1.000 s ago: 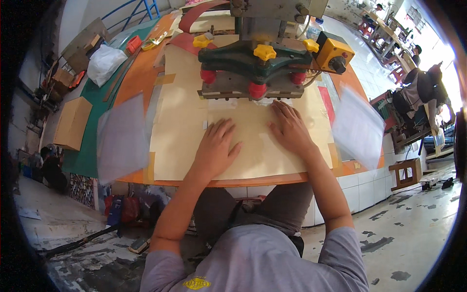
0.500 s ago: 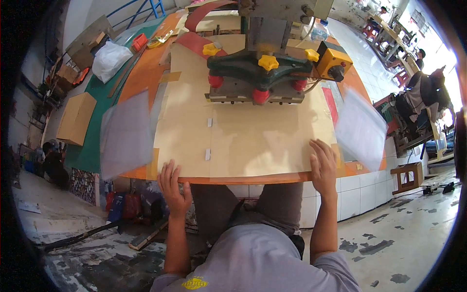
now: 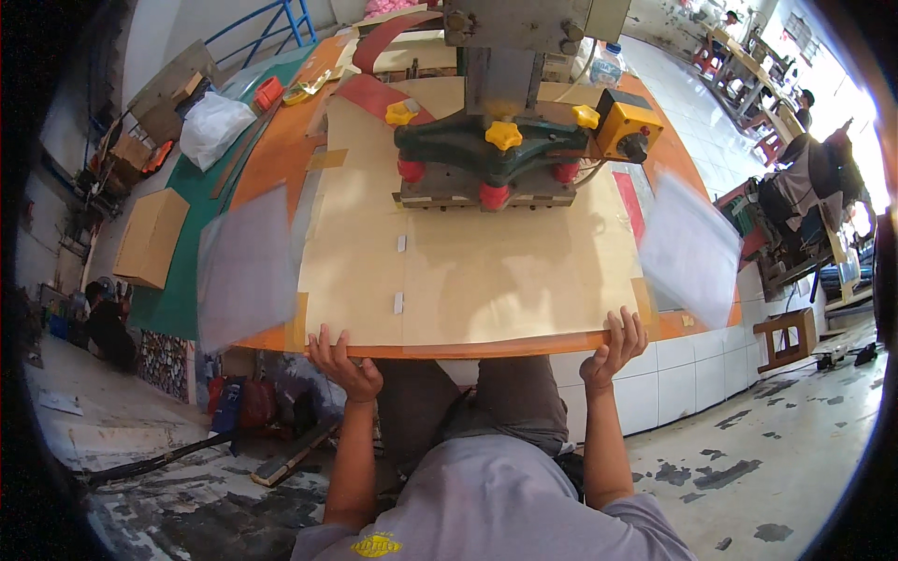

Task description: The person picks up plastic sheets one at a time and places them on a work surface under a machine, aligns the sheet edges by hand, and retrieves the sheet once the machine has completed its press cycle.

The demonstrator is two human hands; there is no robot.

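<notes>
My left hand [image 3: 344,365] is at the front edge of the orange tabletop [image 3: 264,338], fingers apart, near the left corner of a large tan sheet [image 3: 449,318]. Toward the sheet's right corner, my right hand [image 3: 613,352] meets the same edge with loosely bent fingers. Neither hand holds anything. Two small white strips [image 3: 398,303] lie one behind the other on the sheet. Above its far part stands a press head [image 3: 486,154] with a dark green frame, yellow star knobs [image 3: 503,136] and red feet [image 3: 494,196].
Stacks of clear plastic sheets lie on the left [image 3: 245,271] and right [image 3: 690,252]. A yellow control box [image 3: 629,126] juts from the press. Farther left are a cardboard box [image 3: 150,238] and a white bag [image 3: 215,129]. A wooden stool [image 3: 786,338] stands at right; other people sit in the background.
Both hands have drawn back from the sheet's front corners to the table edge. My right hand has turned, and its fingers are more bent. The view has shifted slightly.
</notes>
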